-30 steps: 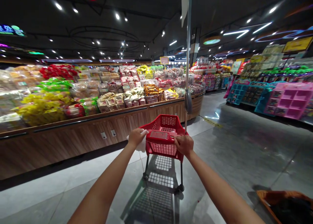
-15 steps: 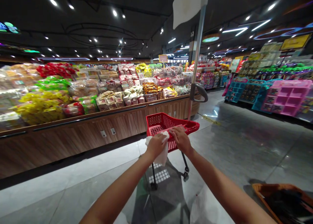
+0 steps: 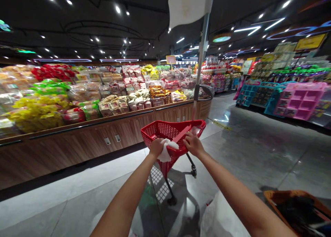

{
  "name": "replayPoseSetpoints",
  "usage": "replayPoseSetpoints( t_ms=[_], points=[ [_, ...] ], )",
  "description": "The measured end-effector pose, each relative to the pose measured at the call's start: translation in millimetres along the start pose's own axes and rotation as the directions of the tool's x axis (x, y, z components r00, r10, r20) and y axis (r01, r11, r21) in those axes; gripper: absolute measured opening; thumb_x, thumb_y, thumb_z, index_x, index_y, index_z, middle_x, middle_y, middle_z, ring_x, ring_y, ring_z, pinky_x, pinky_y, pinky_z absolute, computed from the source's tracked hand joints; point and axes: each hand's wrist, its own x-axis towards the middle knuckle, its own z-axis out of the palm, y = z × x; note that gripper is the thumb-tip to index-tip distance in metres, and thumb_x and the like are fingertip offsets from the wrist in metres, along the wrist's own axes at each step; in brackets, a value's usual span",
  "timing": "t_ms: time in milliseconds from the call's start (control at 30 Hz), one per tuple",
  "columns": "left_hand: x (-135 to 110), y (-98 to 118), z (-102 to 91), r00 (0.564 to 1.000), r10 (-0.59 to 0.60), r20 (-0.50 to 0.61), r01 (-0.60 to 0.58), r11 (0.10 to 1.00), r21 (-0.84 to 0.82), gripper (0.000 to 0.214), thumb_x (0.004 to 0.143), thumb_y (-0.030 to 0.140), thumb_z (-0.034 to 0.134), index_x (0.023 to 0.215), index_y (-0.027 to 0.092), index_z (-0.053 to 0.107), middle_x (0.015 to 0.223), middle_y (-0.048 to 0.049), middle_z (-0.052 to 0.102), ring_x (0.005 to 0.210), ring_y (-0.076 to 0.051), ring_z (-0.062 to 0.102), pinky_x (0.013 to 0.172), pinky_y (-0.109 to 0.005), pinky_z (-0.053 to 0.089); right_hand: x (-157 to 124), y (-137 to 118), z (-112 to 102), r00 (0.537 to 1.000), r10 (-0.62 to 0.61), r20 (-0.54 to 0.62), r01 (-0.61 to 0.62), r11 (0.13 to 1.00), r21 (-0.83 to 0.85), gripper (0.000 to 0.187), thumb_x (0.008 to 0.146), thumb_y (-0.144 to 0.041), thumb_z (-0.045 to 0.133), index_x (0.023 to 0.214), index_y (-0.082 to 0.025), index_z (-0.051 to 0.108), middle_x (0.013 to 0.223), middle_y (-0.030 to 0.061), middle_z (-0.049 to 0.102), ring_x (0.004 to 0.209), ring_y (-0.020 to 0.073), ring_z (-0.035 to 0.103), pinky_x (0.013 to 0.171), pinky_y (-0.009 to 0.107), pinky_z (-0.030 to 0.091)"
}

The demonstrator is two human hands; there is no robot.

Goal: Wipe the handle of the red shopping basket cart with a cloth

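A red plastic shopping cart [image 3: 172, 126] with a perforated basket and dark legs stands on the floor ahead of me, turned at an angle. My left hand [image 3: 156, 148] is closed around a white cloth [image 3: 167, 150] at the basket's near left side, and the cloth drapes over the red rim. On the near right part of the cart, my right hand [image 3: 193, 144] has its fingers curled over the rim beside a flat red bar. A metal pole [image 3: 200, 57] with a dark grey loop handle [image 3: 205, 92] and a white flag [image 3: 190, 7] rises behind the cart.
A long wood-panelled display [image 3: 77, 144] piled with packaged snacks runs along the left. An orange-brown basket [image 3: 271, 197] with dark things inside sits at lower right. Pink and blue toy racks [image 3: 297, 100] stand on the right, beyond the grey floor [image 3: 245, 154].
The cart has swung round, its basket now further left and nearer. My hands have moved apart, the left going left with the cloth. The view has shifted slightly right.
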Motion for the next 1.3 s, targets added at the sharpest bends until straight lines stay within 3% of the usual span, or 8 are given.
replayPoseSetpoints(
  t_ms=[100, 200, 367, 633, 767, 967, 1100, 1300],
  points=[
    [-6, 17, 7.4, 0.992, 0.117, -0.044, -0.117, 0.993, -0.001, 0.025, 0.091, 0.024, 0.043, 0.094, 0.021, 0.068, 0.099, -0.004, 0.07, 0.099, -0.017, 0.061, 0.096, -0.032, 0.043, -9, -33, 10, 0.994, -0.006, 0.108, 0.024, 0.986, -0.165, 0.028, 0.091, -0.028, 0.041, 0.077, -0.021, 0.065, 0.083, 0.0046, 0.069, 0.084, 0.0185, 0.059, 0.096, 0.035, 0.03],
    [-16, 36, 17.1, 0.958, 0.244, -0.152, -0.266, 0.953, -0.146, 0.027, 0.093, 0.025, 0.04, 0.1, 0.021, 0.065, 0.105, -0.0028, 0.068, 0.104, -0.016, 0.058, 0.105, -0.037, 0.036, -22, -52, 24, 0.999, 0.009, 0.044, 0.006, 0.948, -0.319, 0.029, 0.091, -0.027, 0.039, 0.087, -0.019, 0.066, 0.083, 0.0072, 0.07, 0.076, 0.0197, 0.059, 0.092, 0.037, 0.03],
    [-17, 38, 33.7, 0.93, 0.314, -0.192, -0.358, 0.892, -0.275, 0.026, 0.093, 0.029, 0.041, 0.097, 0.021, 0.065, 0.102, -0.0039, 0.068, 0.102, -0.017, 0.058, 0.101, -0.037, 0.039, -33, -34, 30, 0.991, -0.102, -0.085, 0.064, 0.929, -0.365, 0.027, 0.089, -0.026, 0.042, 0.082, -0.019, 0.067, 0.075, 0.0058, 0.067, 0.072, 0.0195, 0.056, 0.077, 0.035, 0.03],
    [3, -20, 43.0, 0.992, 0.021, -0.128, -0.044, 0.984, -0.175, 0.03, 0.093, 0.027, 0.04, 0.08, 0.016, 0.065, 0.085, -0.0063, 0.067, 0.082, -0.016, 0.06, 0.08, -0.03, 0.045, -30, -6, 26, 0.957, -0.135, -0.258, 0.07, 0.967, -0.246, 0.031, 0.085, -0.026, 0.045, 0.067, -0.022, 0.069, 0.062, 0.0011, 0.066, 0.06, 0.0152, 0.052, 0.071, 0.032, 0.029],
    [-1, 7, 49.0, 0.985, 0.002, -0.174, -0.028, 0.988, -0.15, 0.034, 0.094, 0.032, 0.039, 0.074, 0.016, 0.063, 0.077, -0.0057, 0.064, 0.077, -0.016, 0.058, 0.078, -0.031, 0.044, -26, 0, 30, 0.949, -0.089, -0.303, 0.007, 0.965, -0.263, 0.034, 0.085, -0.026, 0.045, 0.059, -0.021, 0.067, 0.058, 0.0011, 0.065, 0.058, 0.0145, 0.051, 0.073, 0.032, 0.031],
    [-15, 53, 52.3, 0.943, 0.204, -0.261, -0.275, 0.923, -0.27, 0.02, 0.091, 0.031, 0.047, 0.09, 0.021, 0.065, 0.095, -0.0049, 0.066, 0.094, -0.017, 0.058, 0.087, -0.033, 0.045, -26, 9, 26, 0.958, -0.128, -0.256, 0.051, 0.956, -0.288, 0.035, 0.085, -0.027, 0.044, 0.059, -0.021, 0.068, 0.056, 0.0015, 0.063, 0.058, 0.0146, 0.051, 0.074, 0.032, 0.032],
    [-20, 20, 55.1, 0.931, 0.282, -0.232, -0.33, 0.923, -0.199, 0.021, 0.092, 0.027, 0.044, 0.097, 0.022, 0.064, 0.102, -0.0043, 0.066, 0.099, -0.016, 0.057, 0.091, -0.032, 0.045, -32, 14, 19, 0.965, -0.196, -0.174, 0.155, 0.962, -0.224, 0.031, 0.083, -0.025, 0.045, 0.074, -0.023, 0.074, 0.061, 0.0013, 0.066, 0.061, 0.0137, 0.053, 0.073, 0.03, 0.034],
    [-28, -72, 48.8, 0.982, 0.139, -0.124, -0.145, 0.989, -0.039, 0.025, 0.093, 0.026, 0.04, 0.093, 0.021, 0.064, 0.098, -0.0048, 0.066, 0.096, -0.018, 0.057, 0.091, -0.034, 0.044, -34, 40, 5, 0.963, -0.229, -0.144, 0.2, 0.961, -0.189, 0.035, 0.085, -0.024, 0.041, 0.073, -0.023, 0.073, 0.061, 0.0007, 0.066, 0.059, 0.013, 0.053, 0.071, 0.028, 0.035]
  ],
)
